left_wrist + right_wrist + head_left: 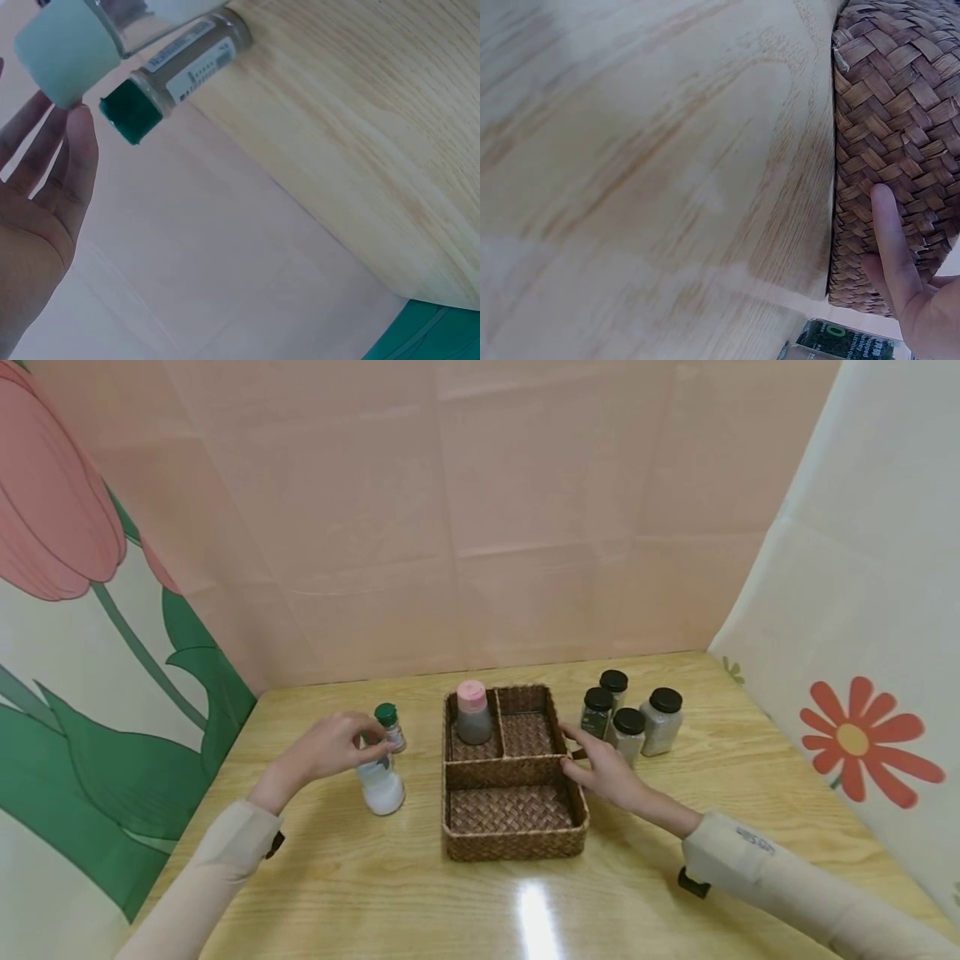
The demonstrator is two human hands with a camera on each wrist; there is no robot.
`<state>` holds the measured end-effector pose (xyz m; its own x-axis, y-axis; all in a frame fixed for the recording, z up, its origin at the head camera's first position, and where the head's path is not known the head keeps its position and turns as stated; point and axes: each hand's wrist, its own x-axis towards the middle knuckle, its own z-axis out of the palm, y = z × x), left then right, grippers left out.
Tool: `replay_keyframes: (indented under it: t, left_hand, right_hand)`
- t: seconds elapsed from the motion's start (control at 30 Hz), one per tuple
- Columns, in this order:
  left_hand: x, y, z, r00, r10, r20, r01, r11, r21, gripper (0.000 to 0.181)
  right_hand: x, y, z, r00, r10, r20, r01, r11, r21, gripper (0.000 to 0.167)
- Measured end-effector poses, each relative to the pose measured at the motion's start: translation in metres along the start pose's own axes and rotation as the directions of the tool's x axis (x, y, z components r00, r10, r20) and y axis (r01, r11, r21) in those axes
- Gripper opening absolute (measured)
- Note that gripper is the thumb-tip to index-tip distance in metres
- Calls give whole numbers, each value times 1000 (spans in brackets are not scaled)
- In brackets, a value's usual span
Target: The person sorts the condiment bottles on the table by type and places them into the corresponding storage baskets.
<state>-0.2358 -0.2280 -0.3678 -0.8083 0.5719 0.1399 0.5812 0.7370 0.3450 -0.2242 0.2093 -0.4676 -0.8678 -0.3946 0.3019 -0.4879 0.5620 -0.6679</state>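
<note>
In the head view my left hand [330,747] pinches the top of a clear bottle with white contents [383,792]; the left wrist view shows its pale green cap [67,49] at the fingertips of that hand [45,180]. Just behind it stands a small green-capped bottle [391,729]. My right hand [611,771] rests on the right side of a woven basket [517,845], its fingers [891,232] against the weave. A pink-capped bottle [474,718] stands in the basket's back left compartment; the back right and front compartments hold nothing.
Several black-lidded jars [662,722] stand close together on the wooden table [360,893], right of the basket and beyond my right hand. A pink cloth [450,527] hangs behind the table, with flower-patterned cloth at both sides.
</note>
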Motion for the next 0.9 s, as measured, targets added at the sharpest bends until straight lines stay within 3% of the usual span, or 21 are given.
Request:
replay_keyframes:
  t: [0.23,0.53,0.9]
  left_hand:
    - [-2,-2,2,1000,-6,7,6,1000,4,31]
    - [-5,-5,3,999,-20,34,20,1000,0,54]
    - [-9,-4,3,996,-53,68,55,998,-23,45]
  right_hand:
    - [1,2,0,1000,-11,-10,11,1000,-15,58]
    - [1,4,1,1000,-12,-11,12,1000,-19,58]
    - [0,4,2,1000,-10,-9,10,1000,2,59]
